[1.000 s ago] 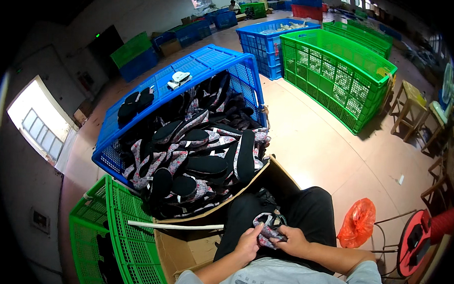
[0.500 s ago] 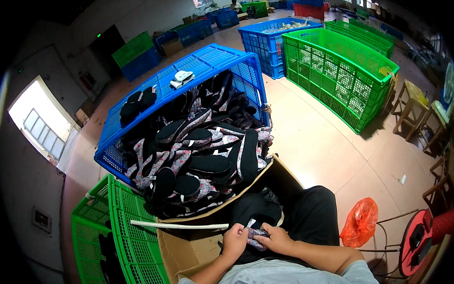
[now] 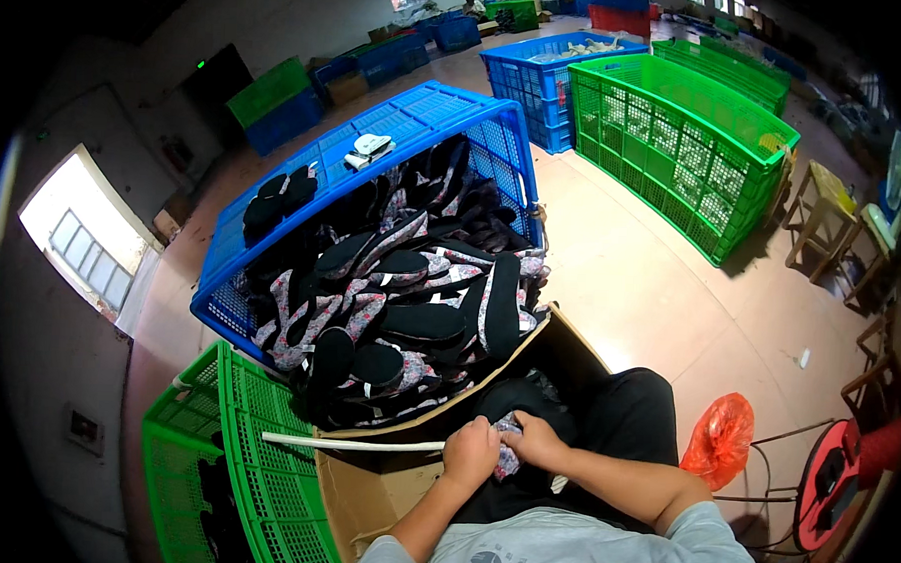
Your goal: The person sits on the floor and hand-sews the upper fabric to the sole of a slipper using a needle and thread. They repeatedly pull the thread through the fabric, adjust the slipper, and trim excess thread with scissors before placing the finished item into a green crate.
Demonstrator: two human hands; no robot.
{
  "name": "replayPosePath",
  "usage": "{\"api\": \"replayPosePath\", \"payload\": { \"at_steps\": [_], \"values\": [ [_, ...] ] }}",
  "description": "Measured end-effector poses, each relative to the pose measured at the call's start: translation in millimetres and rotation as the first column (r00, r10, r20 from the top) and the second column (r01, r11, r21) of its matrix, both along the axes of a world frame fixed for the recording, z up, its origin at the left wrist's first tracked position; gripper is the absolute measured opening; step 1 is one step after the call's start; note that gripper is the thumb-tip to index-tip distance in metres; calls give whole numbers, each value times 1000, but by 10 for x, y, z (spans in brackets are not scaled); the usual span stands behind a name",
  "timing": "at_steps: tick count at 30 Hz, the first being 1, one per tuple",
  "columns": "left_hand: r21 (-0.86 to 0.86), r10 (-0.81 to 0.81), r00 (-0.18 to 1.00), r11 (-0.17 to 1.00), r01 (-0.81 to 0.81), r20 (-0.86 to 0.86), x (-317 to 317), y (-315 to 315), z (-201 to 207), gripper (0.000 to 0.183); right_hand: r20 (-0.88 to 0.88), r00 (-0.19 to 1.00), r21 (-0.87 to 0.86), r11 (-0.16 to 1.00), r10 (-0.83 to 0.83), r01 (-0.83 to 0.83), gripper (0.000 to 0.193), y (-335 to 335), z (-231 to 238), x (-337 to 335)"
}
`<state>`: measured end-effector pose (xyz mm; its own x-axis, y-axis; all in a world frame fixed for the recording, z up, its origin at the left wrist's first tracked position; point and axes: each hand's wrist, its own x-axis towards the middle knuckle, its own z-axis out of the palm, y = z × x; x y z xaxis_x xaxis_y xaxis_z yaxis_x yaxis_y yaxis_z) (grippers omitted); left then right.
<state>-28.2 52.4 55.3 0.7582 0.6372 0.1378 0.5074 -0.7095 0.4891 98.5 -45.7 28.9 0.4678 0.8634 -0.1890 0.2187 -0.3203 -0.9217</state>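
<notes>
Over my lap, my left hand (image 3: pixel 472 451) is closed on a floral-patterned fabric slipper (image 3: pixel 507 450) with black parts. My right hand (image 3: pixel 537 441) grips the same slipper from the other side, thumb on top. Much of the slipper is hidden by my fingers. A thin white stick (image 3: pixel 355 444) stretches leftward from beside my left hand, across the cardboard box (image 3: pixel 359 492); whether that hand touches it I cannot tell. Ahead of me, a blue crate (image 3: pixel 352 129) tipped on its side holds a heap of similar slippers (image 3: pixel 424 323), black-soled with floral linings.
At my left stands a green mesh crate (image 3: pixel 265 464) with dark items inside. A red plastic bag (image 3: pixel 720 440) hangs by a red-topped stool (image 3: pixel 826 483) at my right. Farther off are a large green crate (image 3: pixel 663 155), a blue crate (image 3: pixel 525 91) and wooden stools (image 3: pixel 820 210).
Both hands have moved up slightly and turned the slipper between them. My left hand now shows its back, with the fingers curled in. The heap looks the same.
</notes>
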Motion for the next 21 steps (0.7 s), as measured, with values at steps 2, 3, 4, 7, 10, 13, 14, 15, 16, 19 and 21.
{"api": "replayPosePath", "payload": {
  "at_steps": [2, 3, 4, 7, 10, 13, 14, 15, 16, 19, 21],
  "values": [
    [-121, 53, 996, 992, -44, 71, 8, 38, -13, 17, -212, 977, 9, 1000, -9, 12, 41, 120, 48, 91],
    [-182, 81, 991, 981, -61, 107, 14, 60, -22, 17, -359, 932, -57, 998, -44, 25, 28, 145, 63, 139],
    [-223, 103, 990, 972, -80, 95, -22, 103, -103, 22, -442, 894, -134, 991, -75, 17, 23, 186, 88, 185],
    [-555, 285, 951, 814, -172, 123, -73, 44, -249, 22, -553, 823, -186, 982, -134, 34, 20, 216, -1, 249],
    [-914, 437, 884, 404, -28, 166, -241, -49, -415, 28, -560, 817, -178, 983, -138, 44, 20, 237, -105, 235],
    [-951, 420, 878, 290, 108, 228, -291, -222, -257, 35, -591, 790, -167, 983, -161, 75, 19, 238, -229, 249],
    [-954, 435, 870, 276, 119, 234, -295, -257, -232, 33, -609, 776, -158, 984, -165, 86, 19, 243, -265, 253],
    [-951, 455, 852, 274, 144, 260, -294, -297, -231, 33, -630, 759, -159, 984, -167, 84, 19, 241, -300, 262],
    [-947, 475, 832, 272, 170, 286, -291, -345, -238, 34, -650, 741, -160, 984, -168, 82, 19, 230, -335, 277],
    [-939, 506, 808, 306, 158, 301, -282, -444, -353, 32, -657, 733, -178, 981, -177, 77, 18, 191, -375, 320],
    [-925, 514, 798, 356, 133, 313, -249, -500, -401, 32, -671, 720, -164, 983, -176, 87, 18, 153, -272, 321]
  ]
}}
